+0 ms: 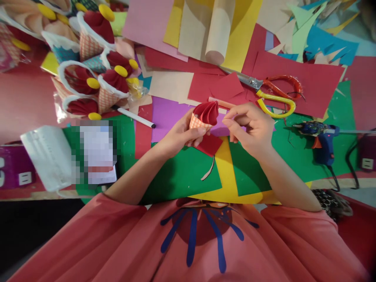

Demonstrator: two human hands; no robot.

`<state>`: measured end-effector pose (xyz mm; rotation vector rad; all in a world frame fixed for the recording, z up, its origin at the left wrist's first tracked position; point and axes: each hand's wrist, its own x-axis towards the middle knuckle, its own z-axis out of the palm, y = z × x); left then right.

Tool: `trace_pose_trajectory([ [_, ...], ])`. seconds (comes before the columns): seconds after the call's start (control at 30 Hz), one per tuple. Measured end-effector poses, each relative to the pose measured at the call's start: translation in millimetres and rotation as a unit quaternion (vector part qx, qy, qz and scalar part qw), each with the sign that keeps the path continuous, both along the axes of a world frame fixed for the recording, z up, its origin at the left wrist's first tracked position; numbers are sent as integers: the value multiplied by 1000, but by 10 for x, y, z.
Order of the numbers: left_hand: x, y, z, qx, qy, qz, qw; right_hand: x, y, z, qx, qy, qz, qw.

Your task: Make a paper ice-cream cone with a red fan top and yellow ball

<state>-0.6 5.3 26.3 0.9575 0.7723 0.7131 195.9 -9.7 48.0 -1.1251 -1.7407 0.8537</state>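
My left hand (179, 135) grips a small paper craft cone (199, 122) with an orange checked wrapper and a pleated dark red top (207, 111). Its fingers wrap round the cone's base. A red paper scrap (209, 144) hangs below that hand. My right hand (252, 127) sits just right of the cone, fingers curled and pinched together close to the red top. Whether it holds anything is too small to tell.
Finished paper cones with yellow dots (96, 74) are piled at the upper left. Scissors (272, 91) lie beyond my right hand, a blue glue gun (321, 139) to the right, a white marker (133, 116) to the left. Coloured paper sheets (179, 172) cover the table.
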Motion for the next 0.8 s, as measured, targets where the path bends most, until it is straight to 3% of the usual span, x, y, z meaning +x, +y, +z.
trace_pose_trajectory([
  [0.4,-20,-37,-141,200,113,7,973,-45,15,47,-23,-59,68,996],
  [0.57,-13,-33,-102,185,129,-5,974,-5,30,78,-24,-110,98,989],
  [0.8,-14,-34,-93,178,134,1,975,-11,26,22,11,-124,83,989],
])
